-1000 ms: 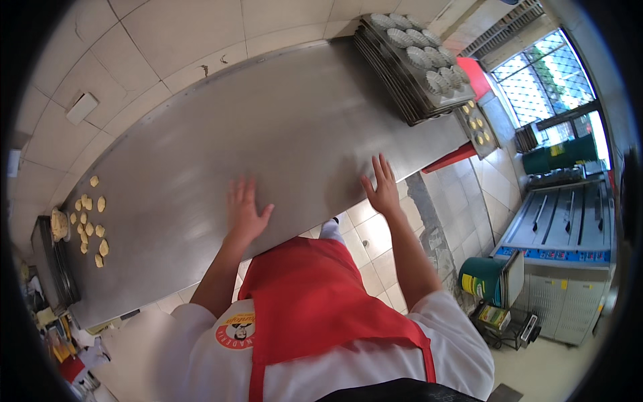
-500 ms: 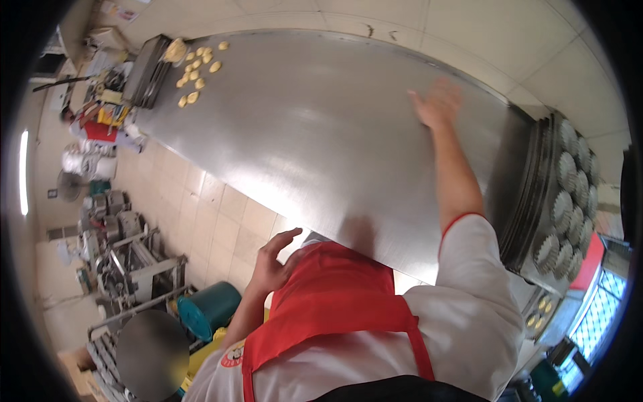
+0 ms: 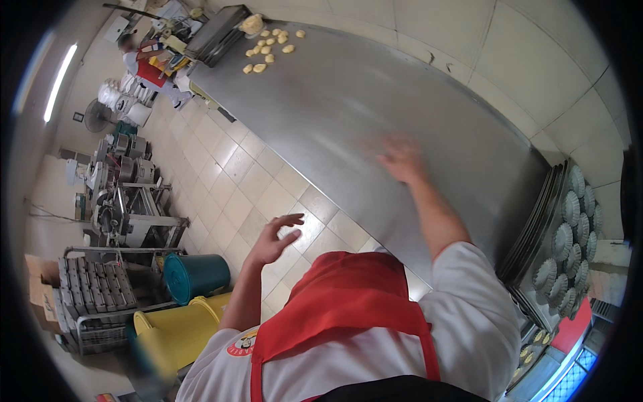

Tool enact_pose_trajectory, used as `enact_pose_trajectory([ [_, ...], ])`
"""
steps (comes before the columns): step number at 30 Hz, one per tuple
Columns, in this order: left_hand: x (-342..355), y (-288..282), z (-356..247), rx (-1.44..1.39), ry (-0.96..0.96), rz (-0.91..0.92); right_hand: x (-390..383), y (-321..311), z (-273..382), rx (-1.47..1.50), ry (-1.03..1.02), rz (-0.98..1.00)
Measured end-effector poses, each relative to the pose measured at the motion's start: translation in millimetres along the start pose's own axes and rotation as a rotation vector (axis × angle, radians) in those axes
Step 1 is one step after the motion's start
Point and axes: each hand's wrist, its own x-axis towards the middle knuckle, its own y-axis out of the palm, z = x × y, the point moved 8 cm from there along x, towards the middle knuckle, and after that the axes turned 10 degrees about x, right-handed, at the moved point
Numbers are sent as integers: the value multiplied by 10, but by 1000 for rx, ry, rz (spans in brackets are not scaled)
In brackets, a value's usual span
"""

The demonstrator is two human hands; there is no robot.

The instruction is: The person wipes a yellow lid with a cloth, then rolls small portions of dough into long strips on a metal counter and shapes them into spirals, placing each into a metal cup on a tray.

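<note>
Two hands, neither holding anything. I see my right hand [image 3: 400,158] spread flat, fingers splayed, on or just above the long steel table [image 3: 348,94] at frame centre; blur hides whether it touches. My left hand [image 3: 274,239] hangs open over the tiled floor [image 3: 228,194], off the table. Dough pieces [image 3: 271,48] sit grouped at the far upper-left end, fluted tart moulds [image 3: 566,248] stacked on trays at right, presumably keeping the middle free.

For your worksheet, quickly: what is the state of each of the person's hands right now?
Left hand: open, fingers spread, holding nothing, off the steel table.
Right hand: blurred, seems open on the table, holding nothing.
</note>
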Motion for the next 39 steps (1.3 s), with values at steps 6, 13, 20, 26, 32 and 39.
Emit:
enact_pose_trajectory([
  [6,-722,318,1458,290,-198,132,-1451,-414,-703,-151,622,-88],
  [13,-3343,1398,4948,119,-1024,-142,-2720,114,164,-141,560,-116],
  [20,-4686,1916,5283,-477,-1406,-79,-2547,615,1194,-218,357,65],
  [26,-3563,1237,5593,-479,-1286,-298,-337,880,2206,-185,32,215],
  [32,-418,56,4687,-54,-702,-339,1419,1129,2517,-145,-287,291],
  [39,3498,-1882,2127,357,160,-561,3648,1226,2870,-140,-469,310],
])
